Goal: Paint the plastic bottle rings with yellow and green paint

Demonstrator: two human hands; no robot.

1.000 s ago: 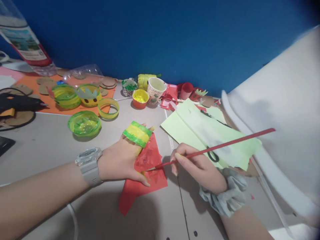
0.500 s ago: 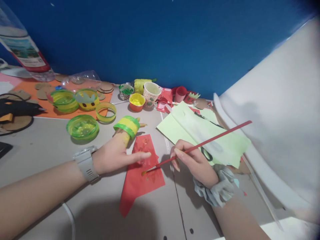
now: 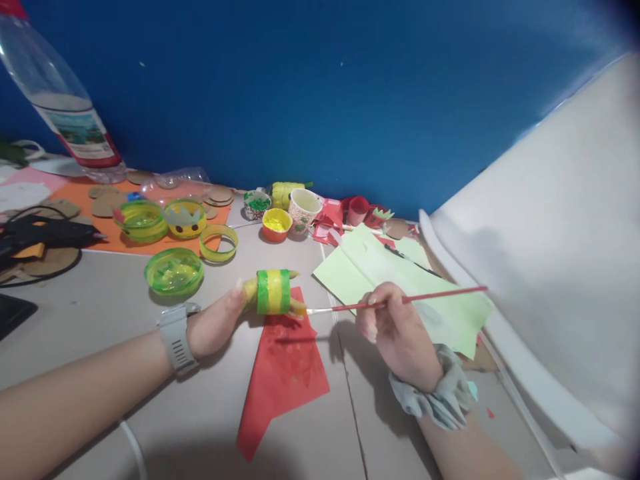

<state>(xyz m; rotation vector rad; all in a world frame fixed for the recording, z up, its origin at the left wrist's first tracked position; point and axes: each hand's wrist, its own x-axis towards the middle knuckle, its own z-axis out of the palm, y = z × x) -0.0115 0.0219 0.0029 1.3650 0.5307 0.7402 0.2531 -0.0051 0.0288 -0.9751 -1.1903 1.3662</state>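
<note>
A green and yellow striped ring (image 3: 273, 292) sits around the fingers of my left hand (image 3: 220, 323), which holds it up from inside. Fingertips stick out past its right edge, and paint smears show on my skin. Between the thumb and fingers of my right hand (image 3: 397, 333) is a thin red paintbrush (image 3: 440, 294), held nearly level. Its bristle end reaches the fingertips by the ring's right edge; whether it touches the ring I cannot tell. Below both hands lies a paint-stained red paper (image 3: 290, 380). A small yellow paint cup (image 3: 277, 223) stands behind the ring.
Beyond are a green paint cup (image 3: 257, 205), a paper cup (image 3: 305, 210), a green plastic dish (image 3: 174, 272) and another ring (image 3: 219, 243). Crowned rings (image 3: 185, 219), a glue gun (image 3: 40, 233) and a bottle (image 3: 75, 120) stand left. Pale green paper (image 3: 345, 270) lies right.
My left hand has turned, bringing the ring lower and to the right with its stripes upright. The brush tip has risen from the red paper to the ring's edge, its handle now flatter.
</note>
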